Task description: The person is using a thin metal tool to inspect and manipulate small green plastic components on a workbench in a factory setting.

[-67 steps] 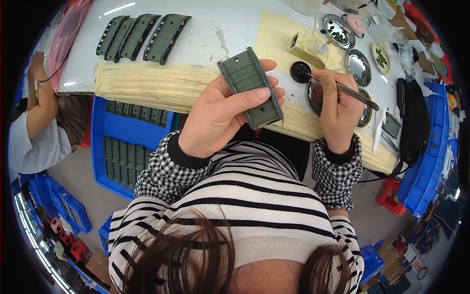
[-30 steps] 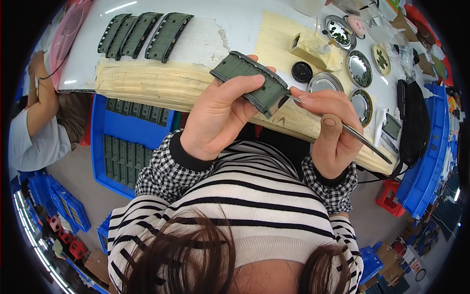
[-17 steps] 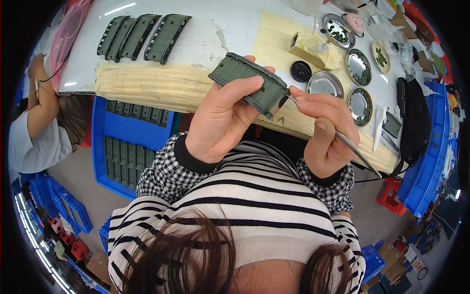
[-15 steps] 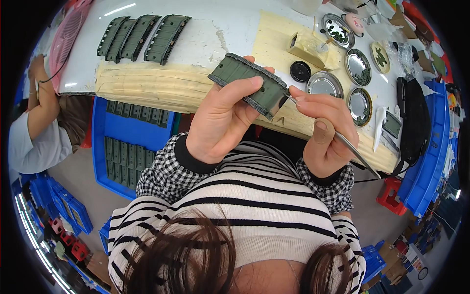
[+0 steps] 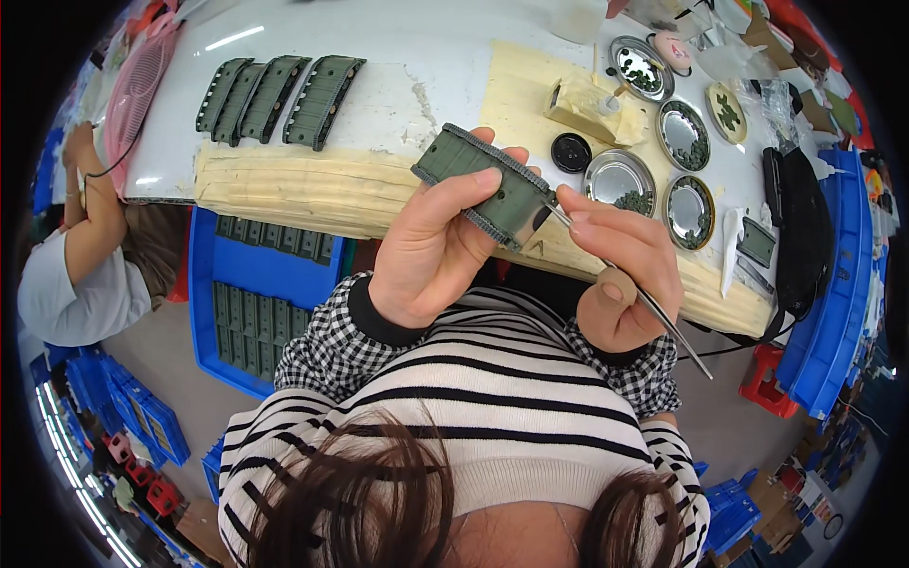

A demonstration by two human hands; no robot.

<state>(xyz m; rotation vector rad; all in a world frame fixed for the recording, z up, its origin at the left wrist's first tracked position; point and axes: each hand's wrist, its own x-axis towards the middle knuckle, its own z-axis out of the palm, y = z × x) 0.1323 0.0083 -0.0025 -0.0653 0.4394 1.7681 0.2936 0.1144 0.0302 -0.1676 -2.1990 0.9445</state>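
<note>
My left hand (image 5: 426, 241) is closed round a dark green curved part (image 5: 478, 185) with ribbed, toothed long edges, thumb on its face and fingers behind. The part is tilted above the table's front edge. My right hand (image 5: 630, 265) grips a slim metal hand tool (image 5: 677, 331), whose exact kind I cannot make out. Its front tip is at the part's right end, and its back end sticks out below my hand. Whether the tip holds a small piece is too small to tell. A bandage-like wrap (image 5: 615, 286) covers my right thumb.
Similar green parts (image 5: 324, 99) lie at the table's far left. Metal dishes (image 5: 684, 135) with small green pieces, a black round lid (image 5: 571, 151) and a yellowish block (image 5: 592, 109) stand right. A blue crate (image 5: 204, 312) of green parts sits below left. Another person's arm (image 5: 95, 204) is at far left.
The tool's back end has swung down and left with a small turn of my right hand. Both hands keep their holds, the tip still at the part. The whole view has shifted slightly.
</note>
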